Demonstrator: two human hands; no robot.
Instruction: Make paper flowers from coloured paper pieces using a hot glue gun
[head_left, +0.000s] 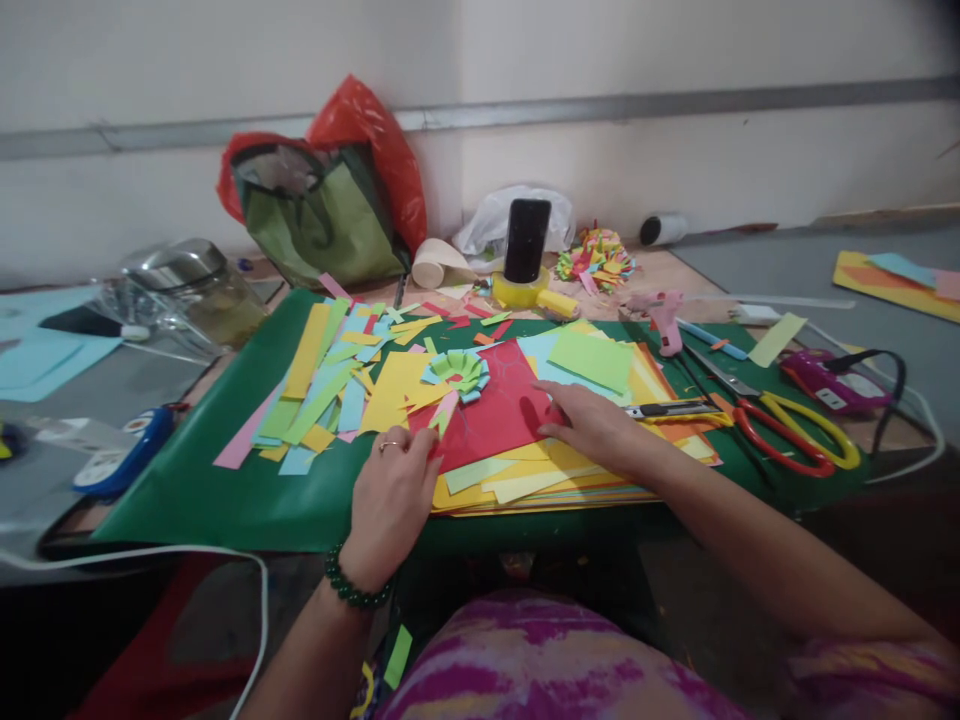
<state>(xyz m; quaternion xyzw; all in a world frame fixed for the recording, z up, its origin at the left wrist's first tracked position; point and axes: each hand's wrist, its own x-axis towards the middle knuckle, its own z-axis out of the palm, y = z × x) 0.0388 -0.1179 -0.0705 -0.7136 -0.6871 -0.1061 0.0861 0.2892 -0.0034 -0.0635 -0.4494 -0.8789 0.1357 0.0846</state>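
Observation:
My left hand [395,495], with a ring and a green bead bracelet, is closed at the left edge of a red paper sheet [506,410]. A pink and green paper strip [444,412] rises from its fingertips. Just beyond it is a paper flower [459,373] with green and blue petals and a red centre; whether the strip joins the flower I cannot tell. At the red sheet's right edge, my right hand [592,425] has its thumb and forefinger apart, holding nothing. Under the red sheet lies a stack of coloured paper [540,490].
Cut paper strips [322,385] cover the left of the green mat [202,440]. To the right are a utility knife [675,410], scissors [780,415] and a pink glue gun [665,320]. A phone [527,240] stands behind, near finished-looking paper flowers [596,262]. A glass jar [199,290] is left.

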